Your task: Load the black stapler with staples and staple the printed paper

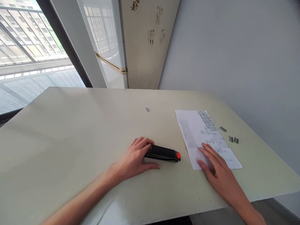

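A black stapler [162, 153] with a red front tip lies on the table, pointing right. My left hand [138, 156] is loosely around its rear end, fingers curled at the far side and the thumb stretched along the near side. To the right lies a white printed sheet of paper [192, 137] with fold creases and a patterned block near its top right. My right hand [217, 168] rests on the lower part of this sheet, fingers extended and holding nothing; it covers some of the print.
Beside the paper's right edge are short staple strips [223, 129], with two more pieces close together [233, 139]. Another small strip [147, 109] lies farther back on the pale table [82, 140]. Behind stand a fridge [145, 59] and a grey wall [229, 50]; a window is at left.
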Motion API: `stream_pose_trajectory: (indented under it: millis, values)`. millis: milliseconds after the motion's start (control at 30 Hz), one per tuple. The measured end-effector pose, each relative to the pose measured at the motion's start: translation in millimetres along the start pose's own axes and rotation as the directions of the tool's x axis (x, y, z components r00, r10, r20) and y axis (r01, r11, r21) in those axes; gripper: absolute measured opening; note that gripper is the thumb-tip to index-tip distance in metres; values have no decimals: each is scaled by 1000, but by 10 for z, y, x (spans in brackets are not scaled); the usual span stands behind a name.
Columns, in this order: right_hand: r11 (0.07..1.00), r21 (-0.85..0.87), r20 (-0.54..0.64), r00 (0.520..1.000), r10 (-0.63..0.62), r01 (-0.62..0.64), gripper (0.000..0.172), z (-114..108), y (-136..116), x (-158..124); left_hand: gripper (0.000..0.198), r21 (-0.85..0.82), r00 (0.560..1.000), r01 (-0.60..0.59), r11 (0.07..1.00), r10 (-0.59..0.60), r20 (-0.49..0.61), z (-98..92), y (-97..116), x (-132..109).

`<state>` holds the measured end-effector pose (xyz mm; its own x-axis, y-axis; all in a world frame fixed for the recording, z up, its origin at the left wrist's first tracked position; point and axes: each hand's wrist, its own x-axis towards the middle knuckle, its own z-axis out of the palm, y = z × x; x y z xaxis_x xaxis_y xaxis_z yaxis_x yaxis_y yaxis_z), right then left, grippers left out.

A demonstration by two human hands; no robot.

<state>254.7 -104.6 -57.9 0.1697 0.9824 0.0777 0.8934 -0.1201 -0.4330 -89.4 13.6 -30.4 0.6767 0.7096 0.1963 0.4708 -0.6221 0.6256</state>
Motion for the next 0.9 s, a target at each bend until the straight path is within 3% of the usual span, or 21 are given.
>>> stream_pose_trajectory:
  millis: [133, 300, 400, 500, 667, 767, 900]
  values:
    - [997, -16, -7, 997, -79, 79, 58, 126, 34, -45, 25, 40, 998, 30, 999, -28, -58, 70, -66, 43]
    - [978, -61, -55, 977, -205, 201, 54, 217, -173, -96, 31, 131, 973, 137, 982, -109, -203, -143, -336, 31]
    - [957, -4, -11, 957, -290, 290, 50, 197, -357, -161, 36, 120, 914, 275, 954, -221, -340, -343, -533, -3]
    - [955, 99, 47, 958, -284, 278, 48, 119, -432, -187, 39, 26, 838, 397, 917, -351, -417, -490, -635, -36]
    - [986, 45, 28, 986, -162, 160, 53, 67, -198, -128, 51, -186, 748, 523, 832, -552, -367, -555, -598, -42]
    - [975, -43, 70, 974, -216, 219, 60, 129, -81, -136, 52, -314, 726, 517, 796, -602, -332, -569, -558, -28]
    - [931, -108, 82, 936, -341, 349, 67, 226, -177, -182, 49, -520, 723, 407, 751, -613, -318, -604, -512, -18]
